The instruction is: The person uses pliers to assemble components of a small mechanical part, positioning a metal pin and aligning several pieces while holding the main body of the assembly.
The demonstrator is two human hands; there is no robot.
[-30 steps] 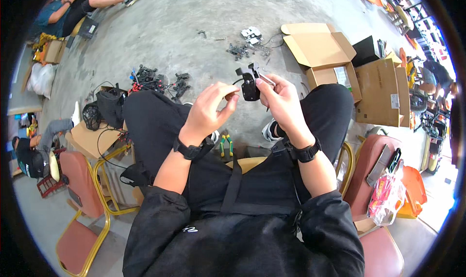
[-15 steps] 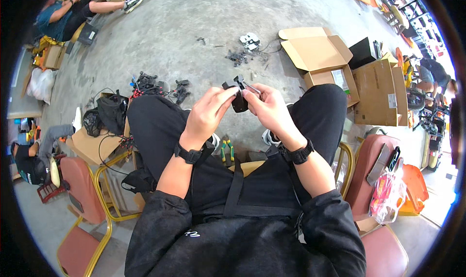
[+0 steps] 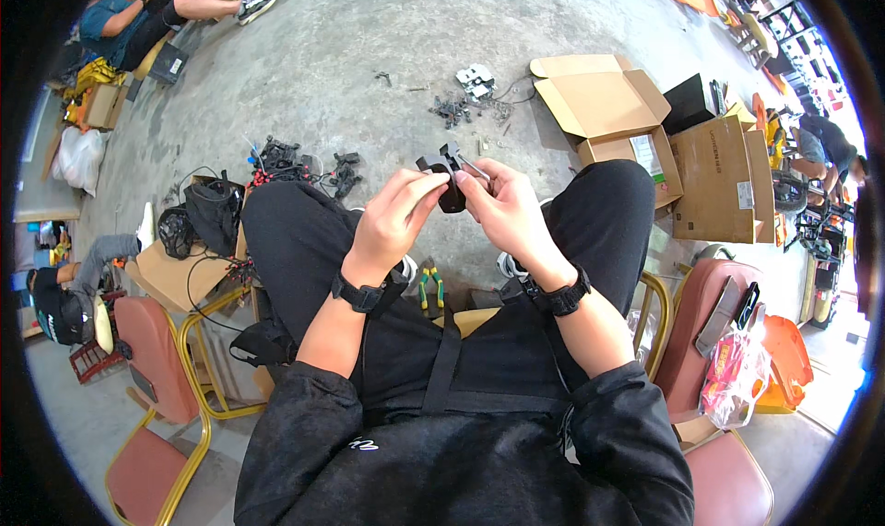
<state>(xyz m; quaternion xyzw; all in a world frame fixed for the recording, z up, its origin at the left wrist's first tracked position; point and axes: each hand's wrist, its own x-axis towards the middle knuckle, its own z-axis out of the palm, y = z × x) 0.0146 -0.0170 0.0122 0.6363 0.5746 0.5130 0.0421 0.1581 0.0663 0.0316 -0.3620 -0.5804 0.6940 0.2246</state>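
Observation:
Above the gap between my knees, both hands meet at a small black clamp-like part (image 3: 451,198) with a forked upper end. My left hand (image 3: 396,217) pinches its left side between thumb and fingertips. On the other side, my right hand (image 3: 507,211) is closed, its thumb against the part. A thin metal rod (image 3: 476,168) pokes out from the right fingers toward the part's top; its kind is hard to make out. Fingers cover some of the part. Green-and-yellow-handled pliers (image 3: 431,286) lie below, between my feet.
Ahead on the concrete floor lie a pile of black parts and cables (image 3: 281,165), smaller black pieces (image 3: 450,111) and a white device (image 3: 477,81). An open cardboard box (image 3: 604,102) is at right. Padded chairs (image 3: 152,360) flank me; other people sit farther off.
The black part has turned slightly in my fingers, and its upper end sits a little more to the left. Both hands keep their hold and have barely shifted.

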